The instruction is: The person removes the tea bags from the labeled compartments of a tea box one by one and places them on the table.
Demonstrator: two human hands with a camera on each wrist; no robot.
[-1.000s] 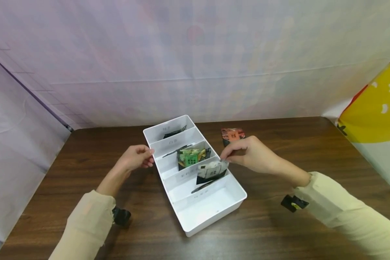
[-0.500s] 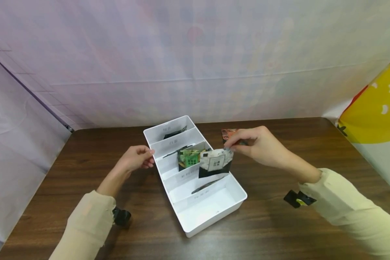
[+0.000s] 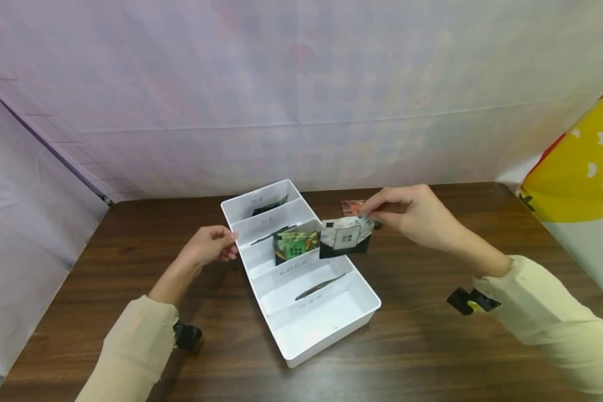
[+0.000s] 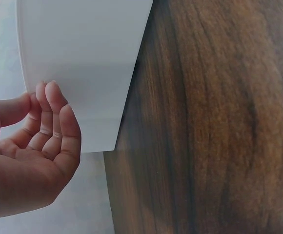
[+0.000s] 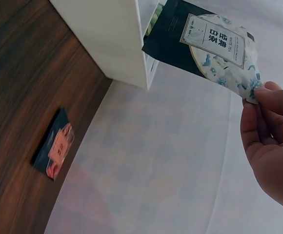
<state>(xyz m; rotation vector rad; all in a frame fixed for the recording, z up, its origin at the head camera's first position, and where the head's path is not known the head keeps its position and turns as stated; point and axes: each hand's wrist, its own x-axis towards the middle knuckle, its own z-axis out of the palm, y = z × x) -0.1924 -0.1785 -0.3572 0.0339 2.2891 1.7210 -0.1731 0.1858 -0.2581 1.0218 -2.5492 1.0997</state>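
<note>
My right hand [image 3: 417,215] pinches a white-and-black tea sachet [image 3: 347,237] by its top corner, above the right side of a white divided box [image 3: 326,346]. Its label reads "WHITE TEA" in the right wrist view. My left hand [image 3: 211,244] grips the box's left rim between thumb and fingers. Inside the box, a green tea sachet [image 3: 296,244] stands in a middle compartment. A dark sachet [image 3: 270,205] lies in the far compartment, and the thin edge of another sachet [image 3: 320,286] shows in a nearer one. The nearest compartment holds no sachet.
A red tea sachet [image 5: 58,148] lies on the brown wooden table [image 3: 432,346] behind my right hand, partly hidden in the head view. A pale cloth [image 3: 301,100] hangs along the table's far edge. Labels mark the box's dividers.
My right hand has lifted the white tea sachet up out of the box and moved it right and away from me. My left hand stays on the rim.
</note>
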